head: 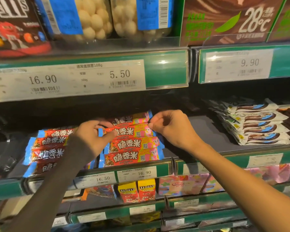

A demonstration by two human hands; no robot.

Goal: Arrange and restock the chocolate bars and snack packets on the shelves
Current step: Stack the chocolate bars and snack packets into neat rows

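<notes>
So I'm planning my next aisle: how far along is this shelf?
Done: a row of red-and-pink bars lies lined up at the shelf front. In hand: left hand and right hand pinch the ends of one more bar. Left: the bare shelf beside them.

The bars (131, 131) pinched between the fingers (110, 133) read "脆香米", price tags (120, 74) above the fingers showed 16.90, 5.50 with "108g" and 9.90, a brown box (228, 22) read "28°C", tags below read 16.50 and 16.90, and yellow boxes (136, 190) said "m&m's".
</notes>
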